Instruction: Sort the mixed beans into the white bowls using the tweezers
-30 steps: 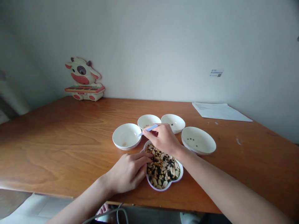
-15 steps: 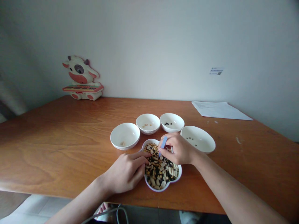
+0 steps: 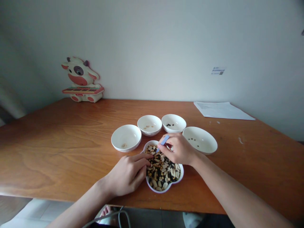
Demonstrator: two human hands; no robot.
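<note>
A scalloped white bowl (image 3: 158, 191) near the table's front edge holds a mix of peanuts, yellow kernels and dark seeds. My left hand (image 3: 129, 174) grips its left rim, fingertips reaching over the edge onto the mix. From the right, my right hand (image 3: 179, 148) pinches light-purple tweezers (image 3: 164, 140), whose tip points down into the back left of the mix. Whether the tip has caught anything is too small to tell. Behind stand a left white bowl (image 3: 116, 139) with pale bits, two back bowls (image 3: 142, 122) (image 3: 179, 120), and a right bowl (image 3: 209, 142) with small dark pieces.
A toy cow with a keyboard (image 3: 83, 80) stands at the back left against the wall. White papers (image 3: 222, 110) lie at the back right of the wooden table (image 3: 71, 152). A cable (image 3: 123, 212) loops below the front edge.
My right hand has shifted slightly left with the tweezers, their tip now further left and back in the mix and more slanted. My left hand stays at the bowl's rim.
</note>
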